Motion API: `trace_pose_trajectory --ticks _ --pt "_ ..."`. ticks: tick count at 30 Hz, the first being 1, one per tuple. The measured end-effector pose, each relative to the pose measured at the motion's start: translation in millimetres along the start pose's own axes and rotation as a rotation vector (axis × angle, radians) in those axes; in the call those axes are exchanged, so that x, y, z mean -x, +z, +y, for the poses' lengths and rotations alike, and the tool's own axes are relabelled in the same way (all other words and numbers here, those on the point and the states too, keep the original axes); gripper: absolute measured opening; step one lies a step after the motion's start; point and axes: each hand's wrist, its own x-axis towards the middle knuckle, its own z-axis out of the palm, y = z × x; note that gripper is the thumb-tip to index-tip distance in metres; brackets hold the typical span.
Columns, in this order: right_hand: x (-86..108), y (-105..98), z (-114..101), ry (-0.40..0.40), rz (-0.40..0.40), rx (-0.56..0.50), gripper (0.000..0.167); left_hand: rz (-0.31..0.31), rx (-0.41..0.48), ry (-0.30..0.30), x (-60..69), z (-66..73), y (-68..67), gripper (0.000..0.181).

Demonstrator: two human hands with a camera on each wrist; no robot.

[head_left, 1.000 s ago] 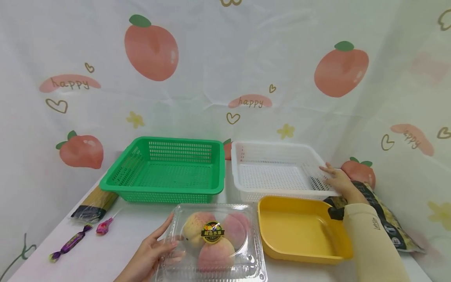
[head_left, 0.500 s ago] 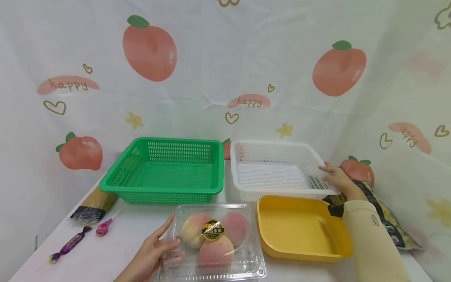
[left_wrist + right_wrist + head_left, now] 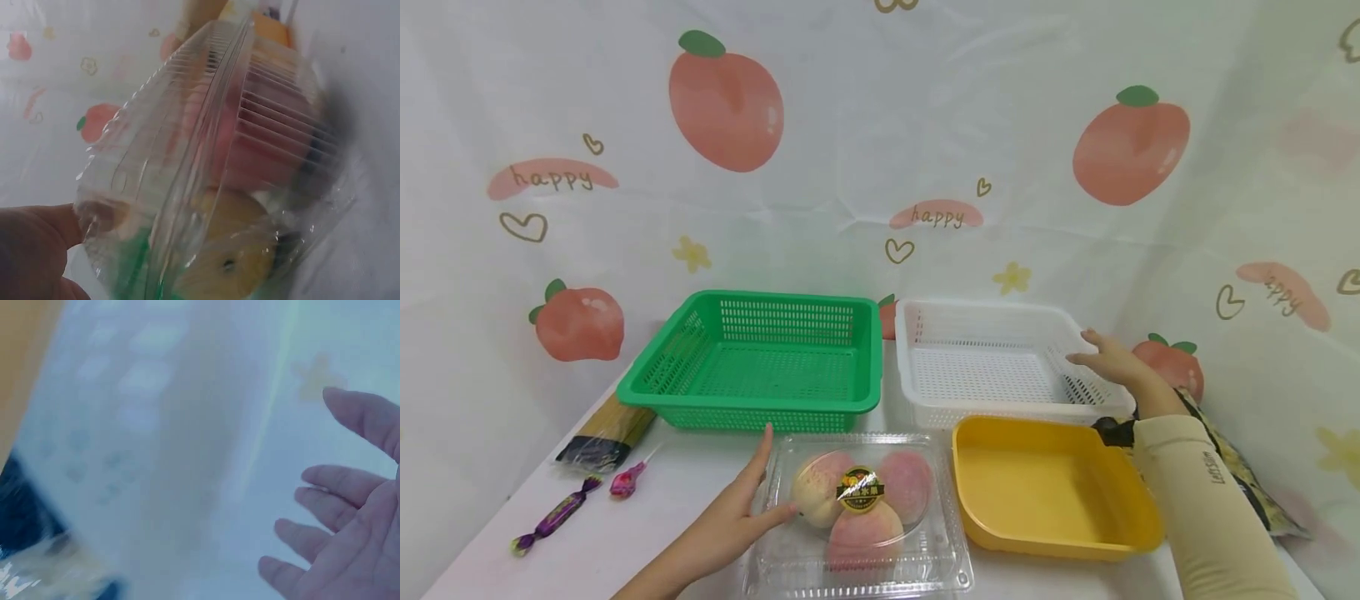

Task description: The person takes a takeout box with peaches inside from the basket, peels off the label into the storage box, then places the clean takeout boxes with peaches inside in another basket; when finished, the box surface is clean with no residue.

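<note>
A clear plastic fruit box [image 3: 936,542] stands at the table's front, with peaches [image 3: 865,533] inside and a round dark label [image 3: 861,490] on its lid. My left hand [image 3: 726,521] is at the box's left side, thumb and forefinger spread. In the left wrist view the thumb side is close to the box edge; whether it touches, I cannot tell. Behind and to the right is a white slotted basket [image 3: 1015,411]. Over its right rim hovers my right hand [image 3: 1108,360], its fingers extended and holding nothing in the right wrist view.
A green basket [image 3: 752,405] stands at the back left, and a yellow basin [image 3: 1045,492] sits in front of the white one. On the left lie a lollipop [image 3: 627,481], a purple wrapped candy [image 3: 556,516] and a packet of sticks or noodles [image 3: 606,437]. A dark bag [image 3: 1240,479] is partly behind the right sleeve.
My left hand has loosened from the fruit box, its fingers now spread above the left edge. The right hand has risen slightly from the white basket's rim. The containers stay in place.
</note>
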Motion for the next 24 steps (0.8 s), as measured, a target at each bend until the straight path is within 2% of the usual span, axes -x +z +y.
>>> trace_pose_trajectory --ticks 4,9,17,24 --pt "1.9 2 -28 -0.038 -0.003 0.041 0.082 -0.029 -0.038 0.025 -8.0 5.5 5.1 0.106" --pt "6.0 13 -66 -0.129 -0.035 0.024 0.081 -0.036 -0.045 0.004 -14.6 8.9 8.7 0.112" --pt "15.6 45 -118 -0.365 -0.082 0.029 0.072 -0.029 -0.066 -0.016 -18.6 5.5 12.0 0.112" --pt "27.7 74 -164 -0.542 -0.171 0.052 0.064 -0.013 -0.072 -0.009 -18.8 4.4 12.9 0.112"
